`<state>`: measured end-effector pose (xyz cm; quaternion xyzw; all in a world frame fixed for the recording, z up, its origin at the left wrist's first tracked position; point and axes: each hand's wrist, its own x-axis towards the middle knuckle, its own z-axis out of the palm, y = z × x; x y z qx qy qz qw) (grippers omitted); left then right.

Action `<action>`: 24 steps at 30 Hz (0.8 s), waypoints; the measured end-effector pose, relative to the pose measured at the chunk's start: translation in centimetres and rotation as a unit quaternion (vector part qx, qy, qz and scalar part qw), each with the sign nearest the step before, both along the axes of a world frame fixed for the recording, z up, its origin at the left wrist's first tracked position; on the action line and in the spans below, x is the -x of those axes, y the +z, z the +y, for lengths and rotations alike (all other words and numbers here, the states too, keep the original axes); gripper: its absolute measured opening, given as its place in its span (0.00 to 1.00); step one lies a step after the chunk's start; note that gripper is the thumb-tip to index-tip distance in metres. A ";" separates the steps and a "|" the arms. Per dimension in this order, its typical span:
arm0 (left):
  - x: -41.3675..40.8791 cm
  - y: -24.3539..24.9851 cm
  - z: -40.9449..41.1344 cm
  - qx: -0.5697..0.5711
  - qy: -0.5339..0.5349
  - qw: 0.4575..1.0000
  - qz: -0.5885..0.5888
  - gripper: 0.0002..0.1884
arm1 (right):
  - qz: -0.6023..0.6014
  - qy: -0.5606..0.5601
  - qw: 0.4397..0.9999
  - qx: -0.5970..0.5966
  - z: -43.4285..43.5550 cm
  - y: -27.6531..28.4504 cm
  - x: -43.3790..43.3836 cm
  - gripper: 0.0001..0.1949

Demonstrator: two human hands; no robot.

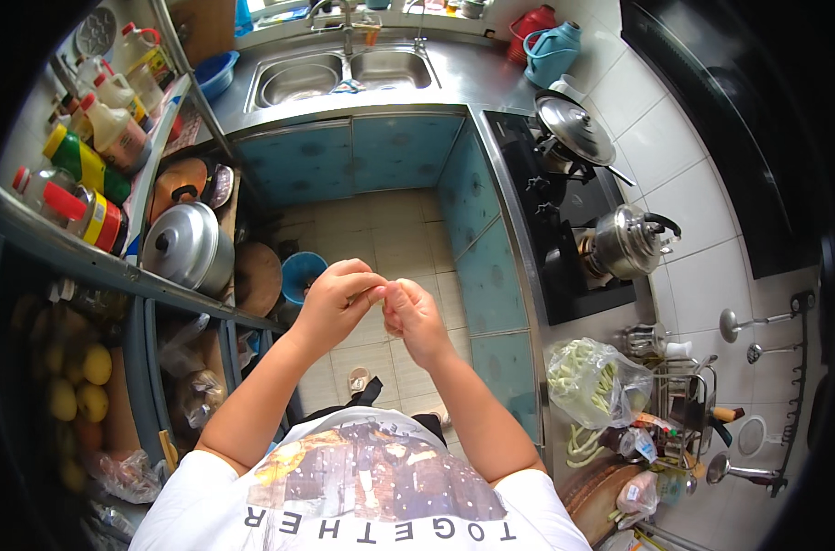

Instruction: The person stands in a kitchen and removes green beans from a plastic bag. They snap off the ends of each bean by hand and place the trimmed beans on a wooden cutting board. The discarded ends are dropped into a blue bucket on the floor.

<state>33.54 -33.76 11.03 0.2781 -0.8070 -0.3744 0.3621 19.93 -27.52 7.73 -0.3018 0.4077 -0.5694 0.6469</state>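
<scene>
My left hand and my right hand meet at the fingertips in front of my body, above the tiled floor. On the left hand, thumb and forefinger are pinched together beside the right thumb. The right hand's fingers are curled in, with the thumb over them. Whether anything small sits between the fingertips cannot be made out. A blue bucket stands on the floor, just left of my left hand in the picture.
On the right, a gas hob carries a metal kettle and a lidded pan. A bag of green beans lies on that counter. Ahead is a double sink. Shelves at left hold bottles and an aluminium pot.
</scene>
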 end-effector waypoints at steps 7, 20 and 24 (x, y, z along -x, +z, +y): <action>-0.8 -1.4 -1.7 0.035 0.011 0.995 0.091 0.03 | -0.259 0.093 0.961 0.006 -1.9 0.0 -0.8 0.16; -0.1 -5.6 -3.3 -0.381 0.181 0.774 0.473 0.11 | -0.261 0.195 0.939 -0.110 -5.4 -4.6 0.5 0.14; -3.4 -8.9 -6.3 -0.343 0.274 0.716 0.542 0.11 | -0.218 0.188 0.946 -0.147 -6.9 -9.4 1.2 0.13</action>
